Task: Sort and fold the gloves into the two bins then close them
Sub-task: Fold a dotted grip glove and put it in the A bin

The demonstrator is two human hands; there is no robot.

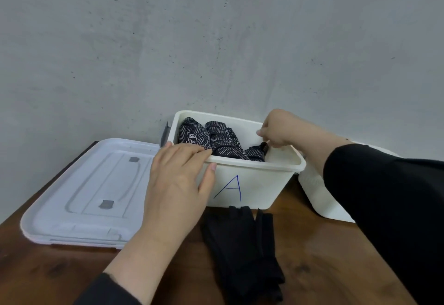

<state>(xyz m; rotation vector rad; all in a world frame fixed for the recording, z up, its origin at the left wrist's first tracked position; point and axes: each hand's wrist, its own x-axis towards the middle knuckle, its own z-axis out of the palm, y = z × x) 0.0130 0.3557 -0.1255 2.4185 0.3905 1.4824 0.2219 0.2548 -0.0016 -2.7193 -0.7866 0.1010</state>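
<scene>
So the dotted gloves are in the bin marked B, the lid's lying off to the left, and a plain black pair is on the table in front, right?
Not quite: the head view shows the dotted gloves in a bin marked A, not B. The lid does lie to the left, and the plain black pair lies on the table in front.

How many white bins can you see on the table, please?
2: the bin marked A stands mid-table with dotted gloves inside; a second white bin sits to its right, mostly hidden behind the right sleeve.

second bin (322, 199) mostly behind the sleeve (384, 196) (contents unseen), black gloves (242, 251) blurred
</scene>
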